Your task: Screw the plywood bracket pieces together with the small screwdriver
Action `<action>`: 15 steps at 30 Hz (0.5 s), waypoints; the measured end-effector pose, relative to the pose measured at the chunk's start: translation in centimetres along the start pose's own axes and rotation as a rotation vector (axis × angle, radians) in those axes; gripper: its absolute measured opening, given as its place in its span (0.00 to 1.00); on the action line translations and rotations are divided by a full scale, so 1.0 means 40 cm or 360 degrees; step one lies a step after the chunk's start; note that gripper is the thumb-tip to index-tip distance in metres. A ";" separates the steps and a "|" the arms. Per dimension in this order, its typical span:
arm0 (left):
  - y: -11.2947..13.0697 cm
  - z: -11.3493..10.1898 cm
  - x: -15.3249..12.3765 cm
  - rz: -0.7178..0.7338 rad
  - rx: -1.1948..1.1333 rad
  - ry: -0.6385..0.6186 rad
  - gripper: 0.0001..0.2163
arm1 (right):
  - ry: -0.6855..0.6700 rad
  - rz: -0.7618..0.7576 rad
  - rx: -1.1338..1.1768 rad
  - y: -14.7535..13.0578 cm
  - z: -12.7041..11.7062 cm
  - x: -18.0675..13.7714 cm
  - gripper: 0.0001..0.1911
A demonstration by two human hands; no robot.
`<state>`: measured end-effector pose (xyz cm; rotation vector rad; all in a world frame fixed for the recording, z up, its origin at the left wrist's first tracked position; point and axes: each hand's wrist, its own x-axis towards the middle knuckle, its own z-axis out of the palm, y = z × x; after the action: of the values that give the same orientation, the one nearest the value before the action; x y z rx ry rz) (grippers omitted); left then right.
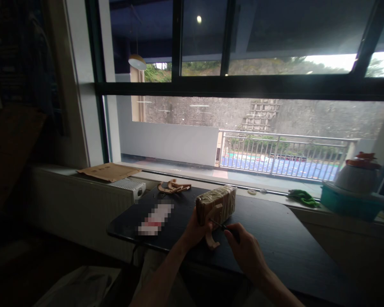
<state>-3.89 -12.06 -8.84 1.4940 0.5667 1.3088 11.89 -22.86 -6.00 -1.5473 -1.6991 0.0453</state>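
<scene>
My left hand [196, 228] is closed around a curved, C-shaped piece of light wood [214, 212]. It keeps the wood against the near side of a block wrapped in clear tape [220, 197], which stands on the dark table [262, 238]. My right hand [246, 249] is wrapped round the black handle of a slim hand tool [232, 233]. Its thin shaft points left and meets the wood close to my left fingers. Whether the tip is a blade or a driver is too small to tell.
Several curved wooden pieces [173, 186] lie at the table's back left. A blurred pink-and-white item [155, 219] is left of my hands. On the sill are a brown envelope [110, 171], a green cloth [303, 198] and a teal container [350, 202]. A window stands behind.
</scene>
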 end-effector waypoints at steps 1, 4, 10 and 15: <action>-0.001 0.000 0.000 0.0004 -0.0008 -0.0002 0.27 | -0.0005 0.0125 0.0148 0.008 0.008 -0.003 0.16; -0.003 0.000 0.001 0.0013 -0.0007 0.0014 0.26 | -0.0070 0.0279 0.0366 0.018 0.015 -0.005 0.21; -0.006 -0.001 -0.001 0.0013 0.0032 0.0073 0.25 | -0.0202 -0.0025 -0.0196 -0.022 -0.041 0.005 0.11; -0.005 0.001 -0.002 -0.0025 0.0011 0.0052 0.25 | -0.0029 -0.0770 -0.0840 -0.039 -0.055 0.021 0.11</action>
<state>-3.84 -12.08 -9.03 1.4733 0.6033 1.3227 11.97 -23.59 -3.27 -1.4389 -2.1693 -0.6875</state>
